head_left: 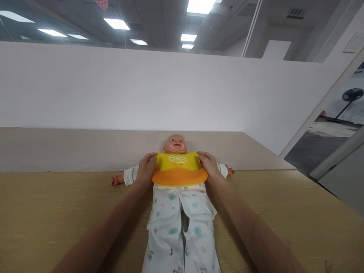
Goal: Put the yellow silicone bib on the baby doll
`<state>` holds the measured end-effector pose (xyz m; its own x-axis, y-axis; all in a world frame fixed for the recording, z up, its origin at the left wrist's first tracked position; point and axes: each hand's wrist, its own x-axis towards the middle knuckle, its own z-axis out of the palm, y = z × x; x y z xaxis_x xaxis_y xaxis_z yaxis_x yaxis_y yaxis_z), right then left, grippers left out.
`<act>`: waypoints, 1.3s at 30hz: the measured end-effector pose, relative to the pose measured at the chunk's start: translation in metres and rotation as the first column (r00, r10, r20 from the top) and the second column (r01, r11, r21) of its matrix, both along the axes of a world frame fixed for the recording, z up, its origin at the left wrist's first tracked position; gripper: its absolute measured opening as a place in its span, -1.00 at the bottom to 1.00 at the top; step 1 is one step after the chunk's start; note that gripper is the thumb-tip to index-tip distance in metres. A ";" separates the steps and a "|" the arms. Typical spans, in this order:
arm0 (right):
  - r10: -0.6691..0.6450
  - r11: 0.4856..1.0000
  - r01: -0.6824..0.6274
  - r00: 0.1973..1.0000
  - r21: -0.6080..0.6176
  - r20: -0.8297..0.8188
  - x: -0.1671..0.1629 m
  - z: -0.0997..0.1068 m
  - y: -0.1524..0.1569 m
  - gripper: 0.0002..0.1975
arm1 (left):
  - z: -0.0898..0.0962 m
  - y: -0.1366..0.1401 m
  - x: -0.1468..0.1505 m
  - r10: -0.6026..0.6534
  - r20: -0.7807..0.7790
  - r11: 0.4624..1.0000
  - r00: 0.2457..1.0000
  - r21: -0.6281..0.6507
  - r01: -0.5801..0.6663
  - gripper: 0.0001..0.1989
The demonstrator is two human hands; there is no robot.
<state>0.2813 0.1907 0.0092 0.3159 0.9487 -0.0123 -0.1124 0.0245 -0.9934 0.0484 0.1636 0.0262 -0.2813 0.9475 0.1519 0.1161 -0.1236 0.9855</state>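
Note:
A baby doll (173,145) lies on its back with arms spread, dressed in a white printed top and trousers (170,231). Over its chest is a yellow bib (165,162) with a white citrus slice and an orange pocket (179,177) along the bottom. My left hand (146,167) grips the bib's left edge near the upper corner, thumb on the front. On the opposite side my right hand (210,164) pinches the right upper edge. The backs of both hands partly hide the doll's sleeves.
The doll lies on a wooden table (65,212) with a paler raised strip (71,149) at the back. A white partition wall (122,89) with glass above stands behind. To the right is a doorway with a black fan (352,94) beyond it.

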 end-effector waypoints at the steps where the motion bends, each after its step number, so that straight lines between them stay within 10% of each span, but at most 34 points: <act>1: -0.046 0.999 0.045 0.998 0.016 0.049 0.001 -0.001 0.001 -0.66 | -0.003 0.002 -0.003 0.038 -0.114 0.998 0.993 0.050 -0.033 -0.76; 7: -0.138 0.988 0.110 0.943 0.109 0.303 0.006 0.009 -0.001 -0.69 | -0.002 0.007 -0.017 0.103 -0.540 0.939 0.835 0.329 0.097 -0.80; 12: -0.020 0.979 -0.093 0.844 0.183 0.536 0.009 0.046 -0.017 -0.76 | 0.028 -0.007 -0.013 -0.003 -0.703 0.882 0.711 0.334 0.334 -0.86; 17: 0.402 0.803 -0.583 0.376 -0.124 0.835 0.002 0.086 -0.054 -0.68 | 0.052 -0.036 0.002 -0.237 -0.874 0.755 0.425 0.109 0.647 -0.95; 20: 0.436 0.731 -0.629 0.133 -0.264 0.890 -0.008 0.096 -0.071 -0.59 | 0.055 -0.045 0.009 -0.253 -0.904 0.742 0.344 0.047 0.669 -0.84; 23: 0.380 0.746 -0.608 0.054 -0.271 0.924 -0.018 0.095 -0.075 -0.55 | 0.052 -0.046 0.011 -0.249 -0.917 0.761 0.311 0.014 0.649 -0.81; 34: 0.417 0.729 -0.664 0.237 -0.167 0.877 -0.010 0.093 -0.068 -0.53 | 0.047 -0.032 0.002 -0.267 -0.830 0.759 0.490 0.133 0.638 -0.81; 39: 0.162 0.912 -0.401 0.539 0.083 0.826 0.019 0.069 -0.034 -0.81 | 0.023 -0.003 -0.022 0.060 -0.770 0.862 0.635 0.361 0.356 -0.81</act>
<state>0.3003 0.1570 0.0786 -0.2012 0.9213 0.3328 0.6651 0.3779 -0.6441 0.0261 0.1605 0.0488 0.2628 0.7233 0.6385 0.7050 -0.5958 0.3848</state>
